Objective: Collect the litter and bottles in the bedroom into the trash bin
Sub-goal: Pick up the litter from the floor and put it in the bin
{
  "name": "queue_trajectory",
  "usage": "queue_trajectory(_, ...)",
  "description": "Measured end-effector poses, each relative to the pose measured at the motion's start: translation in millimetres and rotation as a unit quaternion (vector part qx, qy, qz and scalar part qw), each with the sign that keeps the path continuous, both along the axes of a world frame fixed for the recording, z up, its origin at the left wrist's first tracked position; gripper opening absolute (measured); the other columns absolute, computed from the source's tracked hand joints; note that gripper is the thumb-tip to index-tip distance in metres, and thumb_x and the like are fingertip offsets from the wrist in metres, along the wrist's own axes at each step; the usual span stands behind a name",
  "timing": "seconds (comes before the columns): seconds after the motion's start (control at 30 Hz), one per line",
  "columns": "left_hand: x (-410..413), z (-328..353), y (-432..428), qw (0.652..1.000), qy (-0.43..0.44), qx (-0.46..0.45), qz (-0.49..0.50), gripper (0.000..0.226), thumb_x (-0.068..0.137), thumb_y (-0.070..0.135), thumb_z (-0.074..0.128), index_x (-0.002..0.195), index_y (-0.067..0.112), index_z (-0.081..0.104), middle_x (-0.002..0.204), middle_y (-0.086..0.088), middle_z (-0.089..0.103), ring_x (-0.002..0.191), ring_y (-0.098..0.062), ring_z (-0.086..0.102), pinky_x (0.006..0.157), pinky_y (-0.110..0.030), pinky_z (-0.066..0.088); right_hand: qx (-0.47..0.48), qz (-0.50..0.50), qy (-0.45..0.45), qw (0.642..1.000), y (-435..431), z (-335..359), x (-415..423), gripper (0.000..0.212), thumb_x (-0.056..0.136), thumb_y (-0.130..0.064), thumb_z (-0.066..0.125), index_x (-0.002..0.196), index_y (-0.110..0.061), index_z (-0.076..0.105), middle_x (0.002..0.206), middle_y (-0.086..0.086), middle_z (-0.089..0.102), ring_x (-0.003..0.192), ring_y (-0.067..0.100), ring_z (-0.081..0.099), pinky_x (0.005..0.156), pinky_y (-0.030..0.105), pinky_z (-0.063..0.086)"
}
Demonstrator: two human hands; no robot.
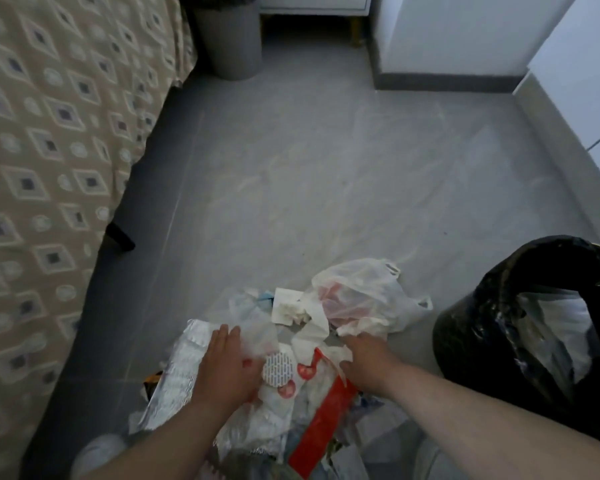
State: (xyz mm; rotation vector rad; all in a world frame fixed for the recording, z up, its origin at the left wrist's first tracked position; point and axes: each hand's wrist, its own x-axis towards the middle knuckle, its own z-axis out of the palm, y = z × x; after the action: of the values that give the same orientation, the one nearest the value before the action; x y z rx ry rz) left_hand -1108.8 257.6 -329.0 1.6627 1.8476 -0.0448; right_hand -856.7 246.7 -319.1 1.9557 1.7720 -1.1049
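Note:
A heap of litter lies on the grey floor in front of me: a silver foil wrapper (179, 372), a thin white plastic bag (357, 292), crumpled tissues (309, 327), a red and white wrapper (329, 407) and a round white lid (278, 368). My left hand (227, 365) lies flat on the left side of the heap, fingers straight. My right hand (368, 362) is on the right side, its fingers dug into crumpled white paper (361, 327). A trash bin lined with a black bag (492, 327) stands at the right, with white litter inside.
A bed with a patterned beige cover (49, 161) runs along the left. A second grey bin (227, 39) stands at the far end beside a white bedside cabinet (312, 3). White wall and cabinet panels (568, 81) close off the right.

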Motion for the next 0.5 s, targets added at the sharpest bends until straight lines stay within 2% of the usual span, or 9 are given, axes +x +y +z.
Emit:
queue_trajectory(0.07,3,-5,11,0.999,0.009,0.010,0.034,0.078,0.085,0.050,0.058,0.145,0.011,0.026,0.154,-0.011,0.026,0.142,-0.027,0.023,0.113,-0.040,0.027,-0.021,-0.016,0.003,1.000,-6,-12,-4,0.057,0.092,-0.042,0.044,0.145,-0.025,0.033,0.143,0.014,0.040,0.132,0.032,0.039,0.107,0.036,0.035)
queue_trajectory(0.13,6,-7,24,0.997,0.002,0.007,0.081,0.079,0.077,0.051,0.066,0.138,0.011,0.035,0.142,-0.011,0.040,0.130,-0.031,0.040,0.102,-0.043,0.040,-0.042,-0.006,0.006,0.999,-13,-17,-7,0.053,0.091,-0.038,0.045,0.141,-0.024,0.038,0.139,0.014,0.038,0.129,0.034,0.040,0.105,0.036,0.037)
queue_trajectory(0.2,7,-13,36,0.995,0.008,-0.023,0.101,0.080,0.072,0.051,0.069,0.135,0.015,0.036,0.137,-0.012,0.043,0.123,-0.033,0.045,0.096,-0.044,0.045,-0.039,0.002,0.002,0.999,-18,-20,-7,0.045,0.090,-0.029,0.048,0.133,-0.021,0.046,0.133,0.012,0.040,0.122,0.033,0.046,0.098,0.034,0.040)
queue_trajectory(0.27,7,-16,44,0.994,0.043,-0.060,0.080,0.068,0.068,0.050,0.064,0.126,0.020,0.043,0.123,-0.011,0.054,0.111,-0.034,0.054,0.087,-0.041,0.049,-0.019,-0.004,0.008,1.000,-21,-23,-3,0.034,0.089,-0.022,0.051,0.122,-0.018,0.051,0.128,0.010,0.043,0.116,0.030,0.050,0.091,0.031,0.041)
queue_trajectory(0.33,6,-20,49,0.992,0.065,-0.084,0.064,0.058,0.071,0.049,0.059,0.120,0.020,0.046,0.113,-0.013,0.059,0.105,-0.036,0.056,0.085,-0.039,0.049,-0.007,-0.016,0.025,1.000,-21,-23,3,0.020,0.088,-0.021,0.053,0.107,-0.022,0.051,0.124,0.008,0.048,0.111,0.026,0.052,0.085,0.028,0.039)
queue_trajectory(0.4,4,-26,51,0.992,0.065,-0.092,0.052,0.055,0.076,0.042,0.062,0.122,0.019,0.044,0.117,-0.016,0.054,0.110,-0.037,0.052,0.088,-0.039,0.046,0.009,-0.042,0.041,0.998,-19,-20,10,0.016,0.085,-0.023,0.056,0.098,-0.025,0.047,0.119,0.007,0.054,0.107,0.024,0.054,0.080,0.027,0.039)
queue_trajectory(0.5,3,-27,51,0.989,0.123,-0.081,-0.011,0.045,0.082,0.037,0.057,0.123,0.023,0.046,0.119,-0.013,0.050,0.112,-0.033,0.048,0.089,-0.040,0.044,0.039,-0.114,0.079,0.990,-15,-15,17,0.021,0.080,-0.024,0.061,0.101,-0.019,0.057,0.106,0.005,0.061,0.098,0.021,0.059,0.074,0.024,0.042)
